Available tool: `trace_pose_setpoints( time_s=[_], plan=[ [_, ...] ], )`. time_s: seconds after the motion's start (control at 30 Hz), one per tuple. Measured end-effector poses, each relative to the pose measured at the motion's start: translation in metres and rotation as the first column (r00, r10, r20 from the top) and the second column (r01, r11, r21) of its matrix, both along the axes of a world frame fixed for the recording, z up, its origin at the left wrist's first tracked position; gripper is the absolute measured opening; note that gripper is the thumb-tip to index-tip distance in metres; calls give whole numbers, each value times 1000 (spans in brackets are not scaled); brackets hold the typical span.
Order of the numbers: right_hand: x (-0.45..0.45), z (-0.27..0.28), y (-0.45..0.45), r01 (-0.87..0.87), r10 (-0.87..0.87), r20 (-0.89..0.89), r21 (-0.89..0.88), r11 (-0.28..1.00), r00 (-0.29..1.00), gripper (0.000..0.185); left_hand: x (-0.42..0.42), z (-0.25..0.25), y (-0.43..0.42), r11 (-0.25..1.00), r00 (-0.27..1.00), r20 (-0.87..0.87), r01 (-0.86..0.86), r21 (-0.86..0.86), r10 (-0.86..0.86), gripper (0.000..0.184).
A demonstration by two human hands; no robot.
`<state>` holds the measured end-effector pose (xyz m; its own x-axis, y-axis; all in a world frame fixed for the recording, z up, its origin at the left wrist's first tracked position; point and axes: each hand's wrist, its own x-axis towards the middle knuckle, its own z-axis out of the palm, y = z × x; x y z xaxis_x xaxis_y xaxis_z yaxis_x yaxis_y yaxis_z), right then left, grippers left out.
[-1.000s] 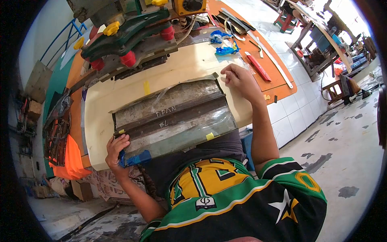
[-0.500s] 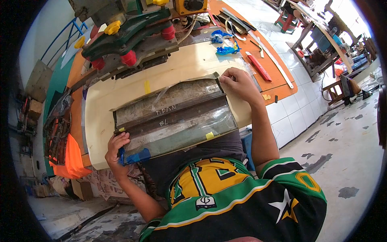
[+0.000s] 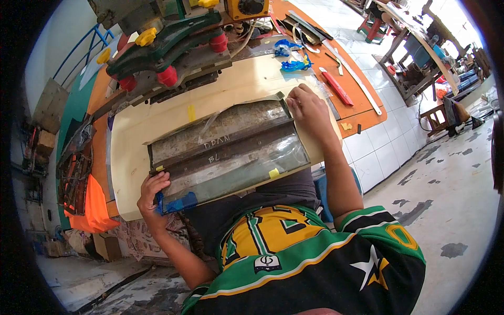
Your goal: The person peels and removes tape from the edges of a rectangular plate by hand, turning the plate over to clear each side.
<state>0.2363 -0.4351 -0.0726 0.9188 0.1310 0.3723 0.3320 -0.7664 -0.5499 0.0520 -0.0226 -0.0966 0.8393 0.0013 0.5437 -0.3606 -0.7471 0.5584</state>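
A worn metal plate (image 3: 226, 149) with a dark raised ridge and chalk letters lies on a cream sheet (image 3: 126, 173). Clear film covers parts of it, and blue tape (image 3: 180, 202) wraps its near left corner. My left hand (image 3: 154, 190) grips the plate's left edge, thumb side hidden beneath. At the far right corner, my right hand (image 3: 308, 110) is closed, fingers bent together beside the edge; what it pinches, if anything, is too small to make out. A small yellow tape piece (image 3: 273, 173) sticks to the near edge.
A green clamp machine (image 3: 165, 47) with red feet stands at the back. Crumpled blue tape (image 3: 295, 64), a red cutter (image 3: 336, 87) and a long metal ruler (image 3: 362, 84) lie at the right. Orange cloth (image 3: 92, 207) hangs at the left.
My right hand has closed its fingers and shifted slightly around the plate's far right corner. My left hand has stayed at the left edge.
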Motion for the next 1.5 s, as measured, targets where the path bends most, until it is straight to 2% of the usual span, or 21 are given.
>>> trace_pose_setpoints(
  time_s=[0.13, 0.2, 0.43, 0.5, 0.63, 0.73, 0.8, 0.83, 0.9, 0.93, 1.0, 1.13, 1.17, 1.2, 1.33, 1.5],
  plan=[
    [0, -3, 3, 25, -24, 49, -35, 999, 999, 18, 0, -3, -1, 1000, 1000, -6, -4, -21, 4, 29],
    [0, -2, 4, 43, -40, 61, -48, 998, 997, 19, 1, -4, -1, 995, 999, -37, -25, -96, 21, 28],
    [-1, -2, 6, 59, -57, 70, -28, 998, 996, 20, 1, 1, -3, 999, 999, -21, -25, -21, 25, 31],
    [-1, -3, 6, 69, -68, 61, -18, 997, 996, 21, 1, 1, -3, 995, 999, -42, -13, -101, 9, 33],
    [0, -2, 2, 63, -62, 63, -20, 998, 996, 20, 3, 9, -6, 991, 998, -52, 19, -134, -27, 38],
    [2, -5, -4, 12, -13, 11, 34, 999, 1000, 20, 3, 15, -6, 987, 993, -114, -46, -153, 29, 42],
    [1, -4, -4, 13, -14, 5, 53, 999, 1000, 19, 7, 17, 0, 999, 997, -62, 52, 4, -52, 41],
    [1, -4, -4, 13, -13, 5, 52, 999, 1000, 19, 9, 19, 1, 999, 997, -63, 52, 4, -51, 41],
    [1, -5, -2, 33, -33, 12, 46, 998, 999, 19, 11, 24, 2, 959, 999, 10, 29, 281, -33, 39],
    [0, -5, -1, 31, -31, 9, 45, 999, 999, 19, 11, 25, 3, 960, 999, 7, 28, 280, -31, 39],
    [-2, -2, -1, 38, -38, 14, 48, 998, 999, 20, 12, 29, 2, 894, 999, 54, -19, 448, -6, 37],
    [-2, -2, 0, 36, -37, 5, 57, 998, 999, 21, 13, 30, 11, 825, 997, 81, -50, 563, 5, 36],
    [-1, -3, -1, 37, -36, -11, 70, 997, 999, 21, 13, 27, 15, 852, 1000, 18, -23, 523, 16, 50],
    [-1, -4, -1, 38, -36, -29, 84, 996, 999, 21, 13, 24, 17, 877, 999, -47, 3, 480, 22, 79],
    [-2, -6, -2, 44, -45, 19, 48, 998, 999, 22, 13, 20, 17, 892, 999, -31, 7, 451, 8, 84],
    [1, -7, -4, 29, -30, 6, 43, 999, 1000, 21, 12, 20, 7, 943, 992, -90, -56, 327, 90, 87]
  ],
)
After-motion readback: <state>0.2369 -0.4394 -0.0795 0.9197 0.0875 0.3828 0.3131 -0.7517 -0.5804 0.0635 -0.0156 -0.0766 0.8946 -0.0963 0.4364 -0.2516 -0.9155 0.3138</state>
